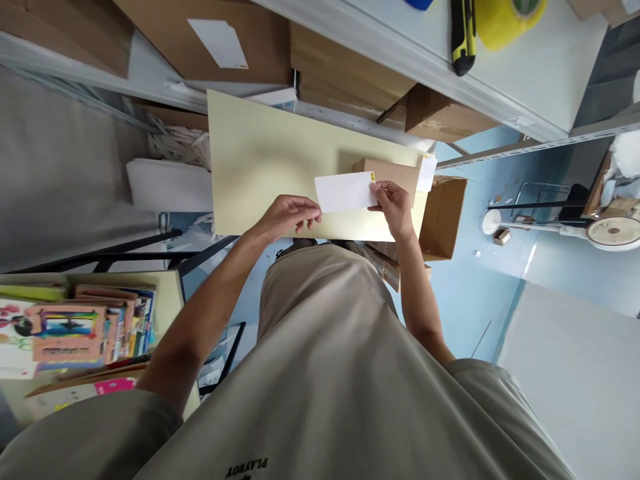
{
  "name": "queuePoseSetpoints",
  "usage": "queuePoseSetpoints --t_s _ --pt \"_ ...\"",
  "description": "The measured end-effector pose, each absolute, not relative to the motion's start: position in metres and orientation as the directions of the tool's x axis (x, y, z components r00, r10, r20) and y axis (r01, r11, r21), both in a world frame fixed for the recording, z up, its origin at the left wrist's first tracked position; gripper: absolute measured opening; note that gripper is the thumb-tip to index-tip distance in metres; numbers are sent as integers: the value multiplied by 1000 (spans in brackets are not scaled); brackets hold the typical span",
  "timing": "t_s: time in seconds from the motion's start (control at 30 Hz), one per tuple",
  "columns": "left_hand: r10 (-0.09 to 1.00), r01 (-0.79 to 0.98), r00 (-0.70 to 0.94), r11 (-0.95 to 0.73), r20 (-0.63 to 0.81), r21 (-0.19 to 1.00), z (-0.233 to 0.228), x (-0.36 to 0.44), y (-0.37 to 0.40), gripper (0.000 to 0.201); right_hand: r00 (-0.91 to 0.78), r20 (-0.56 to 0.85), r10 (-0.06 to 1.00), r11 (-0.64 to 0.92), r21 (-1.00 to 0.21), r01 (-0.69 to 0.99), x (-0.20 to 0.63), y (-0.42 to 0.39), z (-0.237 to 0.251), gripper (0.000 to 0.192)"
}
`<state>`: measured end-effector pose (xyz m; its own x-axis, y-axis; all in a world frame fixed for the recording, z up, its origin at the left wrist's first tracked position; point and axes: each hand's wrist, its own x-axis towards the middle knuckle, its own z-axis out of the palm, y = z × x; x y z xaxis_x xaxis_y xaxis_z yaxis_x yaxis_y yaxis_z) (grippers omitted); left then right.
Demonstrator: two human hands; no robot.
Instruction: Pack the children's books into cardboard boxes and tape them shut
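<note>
Hands are both pinched on a white slip over the pale yellow bench, left hand at its 9 o'clock end, right hand at 3. Small brown box sits right behind at 1 o'clock, nearly touching. Open carton on the floor at 3, stacked books way off at 8.

We see a white rectangular slip with a small yellow mark at one corner, held flat by both short ends above a pale yellow tabletop.

Two hands, the left hand and right hand, hold one white slip over one pale table.
</note>
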<state>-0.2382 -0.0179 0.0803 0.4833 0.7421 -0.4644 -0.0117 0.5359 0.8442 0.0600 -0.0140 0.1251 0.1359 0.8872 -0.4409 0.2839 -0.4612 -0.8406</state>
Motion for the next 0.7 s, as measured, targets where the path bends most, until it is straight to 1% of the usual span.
queuePoseSetpoints --t_s 0.17,0.33,0.4,0.47,0.5,0.57,0.63,0.7 --pt "750 -58 467 555 -469 830 74 -262 -23 40 130 -444 886 -462 -828 319 33 -11 128 70" --pt "754 -54 468 544 -460 837 68 -278 -26 45 116 -435 893 -446 -822 355 15 -5 121 64" --pt "762 -51 464 532 -452 845 67 -283 -26 44 132 -406 904 -421 -795 436 6 -4 118 56" --pt "776 -52 452 515 -440 855 67 -288 -25 43 159 -327 931 -357 -741 569 -7 -6 120 46" --pt "782 -49 447 505 -433 862 67 -290 -24 43 146 -285 947 -311 -714 627 -15 -8 124 41" --pt "790 -30 447 482 -419 876 69 -295 -23 43 50 -249 967 -215 -697 684 -33 -17 134 35" --pt "790 -1 457 460 -408 888 72 -298 -22 42 -87 -278 957 -149 -723 674 -53 -27 148 33" --pt "793 28 465 430 -392 902 74 -301 -21 39 -169 -309 936 -118 -727 677 -70 -36 160 30"
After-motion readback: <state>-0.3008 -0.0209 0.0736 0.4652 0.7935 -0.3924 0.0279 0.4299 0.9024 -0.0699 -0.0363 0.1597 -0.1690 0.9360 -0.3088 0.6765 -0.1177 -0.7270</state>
